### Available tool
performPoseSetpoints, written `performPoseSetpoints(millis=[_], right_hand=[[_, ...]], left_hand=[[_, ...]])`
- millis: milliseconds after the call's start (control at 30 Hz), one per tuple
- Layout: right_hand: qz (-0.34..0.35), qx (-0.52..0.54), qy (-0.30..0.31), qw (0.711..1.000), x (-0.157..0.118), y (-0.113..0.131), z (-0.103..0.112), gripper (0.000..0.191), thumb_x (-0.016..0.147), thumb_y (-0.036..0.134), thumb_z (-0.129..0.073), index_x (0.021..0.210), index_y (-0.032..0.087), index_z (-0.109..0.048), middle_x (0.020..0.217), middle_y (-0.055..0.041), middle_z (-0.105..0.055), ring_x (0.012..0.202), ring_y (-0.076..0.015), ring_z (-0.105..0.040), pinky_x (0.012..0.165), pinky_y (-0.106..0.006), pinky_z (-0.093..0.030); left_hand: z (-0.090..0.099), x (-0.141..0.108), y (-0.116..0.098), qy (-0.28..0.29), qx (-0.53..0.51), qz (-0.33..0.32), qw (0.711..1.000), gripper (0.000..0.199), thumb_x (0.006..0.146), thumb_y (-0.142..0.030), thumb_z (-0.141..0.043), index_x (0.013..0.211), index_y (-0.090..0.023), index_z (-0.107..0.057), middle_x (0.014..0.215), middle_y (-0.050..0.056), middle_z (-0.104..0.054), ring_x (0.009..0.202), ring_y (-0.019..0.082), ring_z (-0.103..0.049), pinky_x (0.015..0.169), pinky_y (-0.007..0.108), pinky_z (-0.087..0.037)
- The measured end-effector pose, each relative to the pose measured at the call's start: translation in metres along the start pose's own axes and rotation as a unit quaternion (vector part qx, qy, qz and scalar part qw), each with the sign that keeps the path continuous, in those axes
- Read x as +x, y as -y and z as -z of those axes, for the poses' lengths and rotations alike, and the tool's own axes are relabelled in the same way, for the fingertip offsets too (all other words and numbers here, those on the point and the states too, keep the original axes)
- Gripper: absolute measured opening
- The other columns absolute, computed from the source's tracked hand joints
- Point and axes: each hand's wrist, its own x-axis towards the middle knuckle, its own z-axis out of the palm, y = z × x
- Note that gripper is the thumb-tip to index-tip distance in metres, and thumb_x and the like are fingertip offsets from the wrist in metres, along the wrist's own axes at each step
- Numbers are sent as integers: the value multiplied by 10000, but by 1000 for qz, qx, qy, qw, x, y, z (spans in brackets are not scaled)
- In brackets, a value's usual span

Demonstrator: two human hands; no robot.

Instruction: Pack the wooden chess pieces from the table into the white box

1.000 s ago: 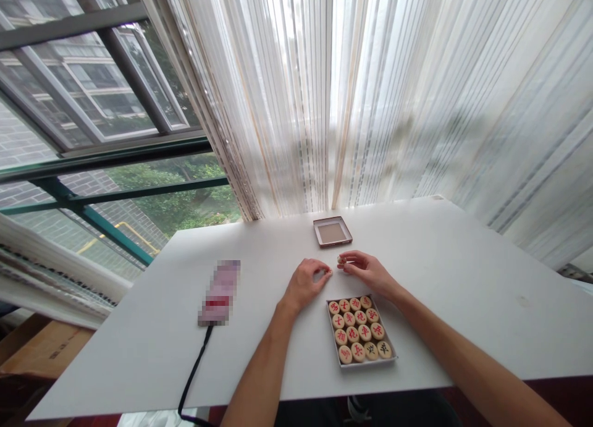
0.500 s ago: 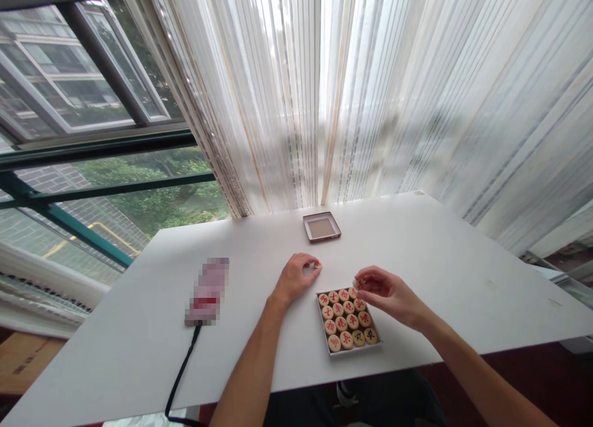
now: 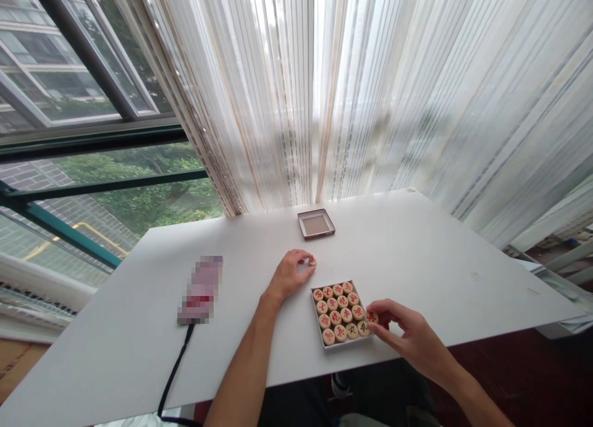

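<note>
My left hand (image 3: 290, 275) rests on the white table, thumb and fingertips closed around a Chinese chess piece (image 3: 312, 261) with a red character. Nearer to me lies a shallow square box (image 3: 338, 345) packed with rows of round wooden chess pieces, most marked in red and a couple at the near side in black. Pinched in my right hand (image 3: 403, 328) is another red-marked chess piece (image 3: 371, 316), held at the right edge of the box. Whether this piece touches the box, I cannot tell.
Behind my left hand lies the box lid (image 3: 315, 224), open side up. A blurred pink phone-like object (image 3: 200, 291) with a black cable (image 3: 176, 371) is on the left of the table (image 3: 250, 248). Curtains (image 3: 324, 105) hang along the far edge.
My right hand has moved from the far right corner of the box toward me along its right side, still with a chess piece. My left hand stays by its piece; the view has shifted slightly.
</note>
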Motion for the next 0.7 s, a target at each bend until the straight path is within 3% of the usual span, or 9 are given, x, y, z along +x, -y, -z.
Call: performPoseSetpoints(millis=[200,400,567,700], right_hand=[[22,2,-11,1000,-5,13,-12,161,956,364,-579,929,236,-673,917,-42,-677,815,-186,-648,736,-290,-553],[22,-27,1,999,-3,15,-26,216,970,393,-545,940,260,-713,961,-73,-690,824,-208,-678,494,-229,-532],[66,-50,-20,996,-2,21,-30,199,986,330,-524,1037,295,-713,995,-55,-717,909,-220,-695,782,-312,-591],[66,-70,-24,995,-2,26,-31,195,991,323,-512,1053,287,-694,998,-59,-719,882,-219,-693,761,-312,-582]], left_hand=[[0,0,1,1,-3,-3,1000,251,819,-235,-719,1070,-238,-702,1075,59,-683,918,201,-642,869,354,-556],[0,0,1,2,-2,-1,1000,248,815,-225,-720,1062,-236,-705,1072,61,-683,928,204,-639,871,354,-555],[1,0,-1,5,0,0,1000,244,813,-224,-720,1056,-241,-708,1064,60,-685,916,203,-638,870,357,-555],[1,0,-1,4,1,0,1000,245,814,-221,-716,1058,-243,-708,1056,60,-686,927,206,-638,874,360,-553]])
